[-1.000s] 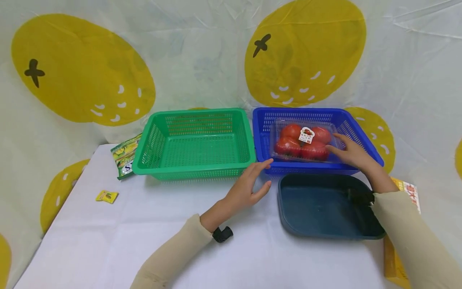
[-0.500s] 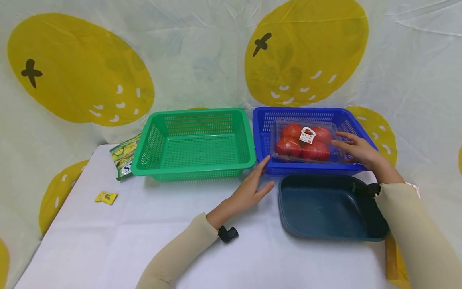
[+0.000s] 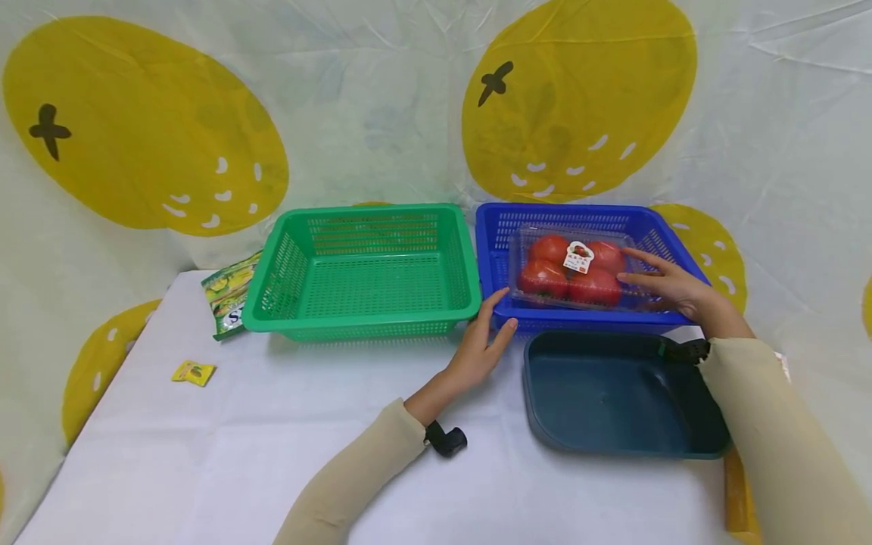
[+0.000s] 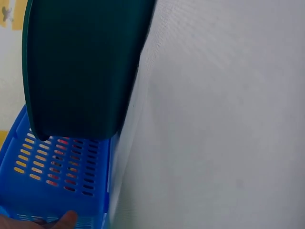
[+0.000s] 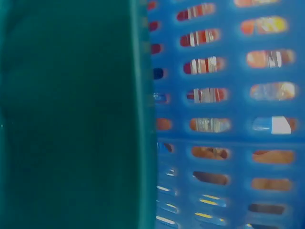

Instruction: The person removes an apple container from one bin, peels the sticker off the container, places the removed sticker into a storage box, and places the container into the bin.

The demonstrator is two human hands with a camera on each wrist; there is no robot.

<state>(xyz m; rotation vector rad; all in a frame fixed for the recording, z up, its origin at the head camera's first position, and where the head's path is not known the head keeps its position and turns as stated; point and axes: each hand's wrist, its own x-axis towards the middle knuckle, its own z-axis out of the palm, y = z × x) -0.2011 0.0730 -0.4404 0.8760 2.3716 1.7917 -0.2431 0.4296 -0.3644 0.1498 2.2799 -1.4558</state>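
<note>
A clear pack of red tomatoes (image 3: 571,274) lies in the blue basket (image 3: 492,227). My right hand (image 3: 671,288) rests on the pack's right end with its fingers stretched out over the lid. The fingers of my left hand (image 3: 487,337) are straight and touch the basket's front left corner. In the left wrist view a fingertip (image 4: 62,220) meets the blue basket (image 4: 52,176) wall. The right wrist view shows only the blue basket (image 5: 228,109) wall, red showing through its slots, not the hand.
A dark teal tray (image 3: 620,393) lies in front of the blue basket, and an empty green basket (image 3: 361,272) stands to its left. A snack packet (image 3: 228,295) and a small yellow sachet (image 3: 194,372) lie at the left. A yellow box (image 3: 739,492) sits at the right edge.
My left hand has moved forward from the cloth until it touches the blue basket's corner. My right hand has stayed at the pack's right end, shifting a little farther back along it.
</note>
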